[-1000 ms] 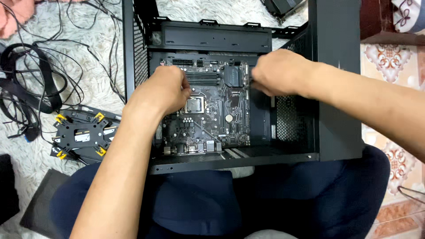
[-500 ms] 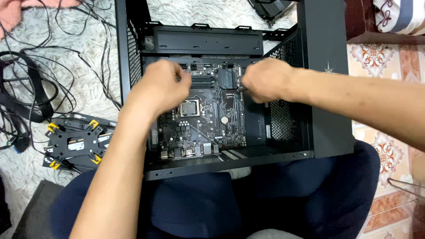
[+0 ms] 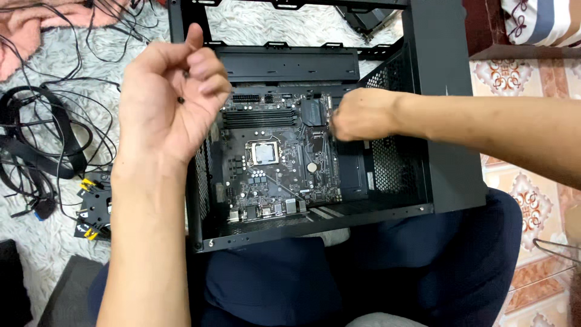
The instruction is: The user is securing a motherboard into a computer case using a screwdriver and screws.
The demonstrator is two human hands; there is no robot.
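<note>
White rug (image 3: 54,242), black case (image 3: 448,121), motherboard (image 3: 272,157).

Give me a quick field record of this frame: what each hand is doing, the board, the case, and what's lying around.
left hand: raised above the case's left wall, fingers curled, pinching something small and dark
right hand: inside the case, fingertips at the motherboard's right edge
motherboard: lying flat in the case, processor socket in the middle
case: black, open side up, resting against the person's lap
cables: black, loose on the pale rug at left
cooler bracket: black with yellow tips, on the rug
</note>
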